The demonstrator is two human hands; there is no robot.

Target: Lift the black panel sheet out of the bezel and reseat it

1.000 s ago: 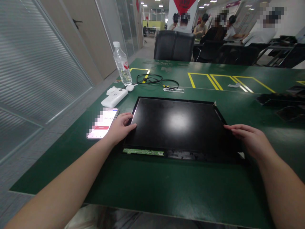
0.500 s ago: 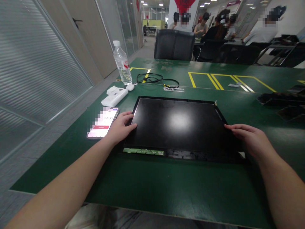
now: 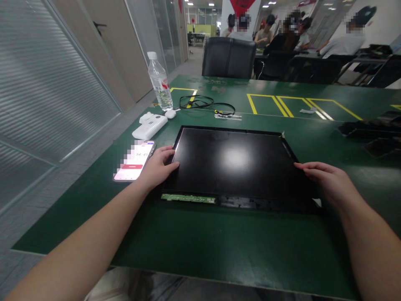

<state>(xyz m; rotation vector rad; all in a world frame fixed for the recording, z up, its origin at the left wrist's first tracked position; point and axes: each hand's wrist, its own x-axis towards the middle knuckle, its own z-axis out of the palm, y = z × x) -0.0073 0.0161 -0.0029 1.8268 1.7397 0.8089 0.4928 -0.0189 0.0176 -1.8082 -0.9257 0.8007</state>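
Observation:
A black LCD screen panel (image 3: pixel 228 163) lies face up on the green table (image 3: pixel 200 242), its glossy front reflecting a light. Along its near edge runs a narrow green circuit board (image 3: pixel 188 198). My left hand (image 3: pixel 160 167) grips the panel's left edge, with the thumb on the front and the fingers along the side. At the right edge my right hand (image 3: pixel 328 179) holds on with thumb and fingers pinched together; some fingertips are hidden. Just left of my left hand lies a lit phone (image 3: pixel 134 161) showing a timer.
Beyond the phone are a white power bank (image 3: pixel 150 126) and a water bottle (image 3: pixel 160 83). A black cable (image 3: pixel 200 101) lies behind the panel, near yellow tape markings (image 3: pixel 261 96). Dark parts (image 3: pixel 369 133) sit at the right. A black chair (image 3: pixel 229 57) and several seated people are farther back.
Both hands keep the same hold on the panel, which has not visibly moved. The whole view has shifted very slightly.

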